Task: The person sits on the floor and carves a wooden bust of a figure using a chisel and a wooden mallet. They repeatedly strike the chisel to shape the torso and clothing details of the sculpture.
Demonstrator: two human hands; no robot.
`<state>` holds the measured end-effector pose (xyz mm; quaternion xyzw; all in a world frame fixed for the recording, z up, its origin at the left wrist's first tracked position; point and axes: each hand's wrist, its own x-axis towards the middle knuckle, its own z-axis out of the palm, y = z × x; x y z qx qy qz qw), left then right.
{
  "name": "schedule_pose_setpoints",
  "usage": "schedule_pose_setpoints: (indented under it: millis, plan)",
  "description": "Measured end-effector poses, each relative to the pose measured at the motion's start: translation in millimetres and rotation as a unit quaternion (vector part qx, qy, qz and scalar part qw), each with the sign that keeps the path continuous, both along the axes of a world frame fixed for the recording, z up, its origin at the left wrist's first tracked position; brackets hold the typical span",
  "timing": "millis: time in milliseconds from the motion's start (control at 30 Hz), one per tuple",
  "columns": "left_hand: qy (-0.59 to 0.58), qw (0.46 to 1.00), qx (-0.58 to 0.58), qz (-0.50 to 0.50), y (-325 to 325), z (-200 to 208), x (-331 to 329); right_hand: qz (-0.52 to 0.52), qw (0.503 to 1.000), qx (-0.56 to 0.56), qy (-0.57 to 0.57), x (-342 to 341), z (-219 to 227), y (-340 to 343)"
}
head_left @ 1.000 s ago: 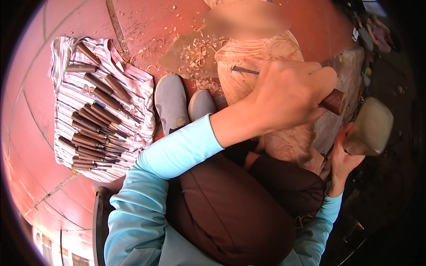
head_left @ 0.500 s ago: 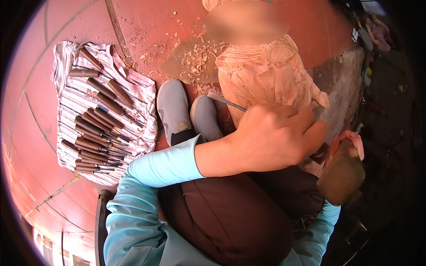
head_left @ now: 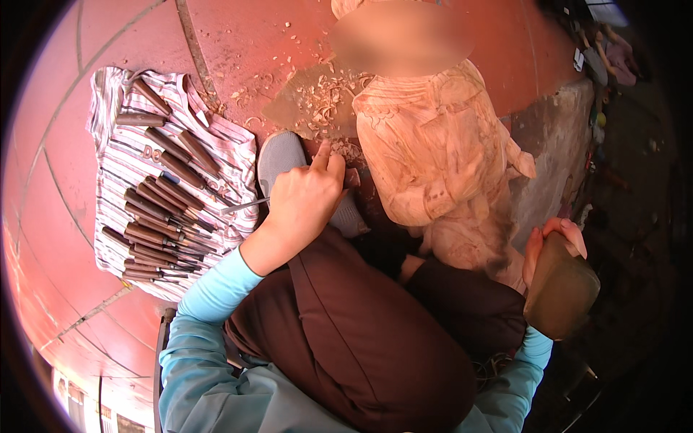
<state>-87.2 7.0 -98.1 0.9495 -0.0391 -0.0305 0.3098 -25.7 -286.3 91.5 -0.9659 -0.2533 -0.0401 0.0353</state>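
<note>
My left hand (head_left: 303, 196) is closed around a carving chisel (head_left: 247, 206), its metal blade pointing left toward the cloth and its handle end showing at the right of the fingers. Beneath this hand is my grey shoe. At the right, my right hand (head_left: 567, 232) grips a wooden mallet (head_left: 561, 296) whose blocky brown head hides most of the handle. A carved wooden figure (head_left: 426, 151) with robe-like folds lies between my hands, apart from both. Several more chisels (head_left: 155, 234) with dark brown handles lie side by side on a striped cloth (head_left: 108, 180) at the left.
Wood shavings (head_left: 325, 101) are scattered over the red tiled floor (head_left: 245, 36) beside the figure. A grey slab (head_left: 556, 144) lies to the figure's right. My bent legs in brown trousers (head_left: 361, 339) take up the lower middle. Another person (head_left: 617, 58) is at the far right.
My left hand has swung left with the chisel, from over the carved figure's lower part to near the striped cloth. The mallet in my right hand has barely moved.
</note>
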Motion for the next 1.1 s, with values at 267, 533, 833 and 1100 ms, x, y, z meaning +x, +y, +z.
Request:
schedule_pose_setpoints:
  millis: [267, 533, 833, 1100]
  plan:
    - [-0.447, 0.808, -0.383, -0.03, -60, 62, 48, 0.208, 0.977, 0.011, -0.052, 17, 4, 27]
    - [-0.461, 0.789, -0.406, 0.003, -74, 69, 65, 0.17, 0.978, 0.109, -0.043, 11, 1, 23]
    - [-0.425, 0.773, -0.471, 0.012, -61, 71, 75, 0.131, 0.986, 0.101, -0.002, 7, 16, 23]
    - [-0.45, 0.751, -0.484, 0.007, -59, 66, 76, 0.114, 0.99, 0.032, -0.071, 8, 11, 14]
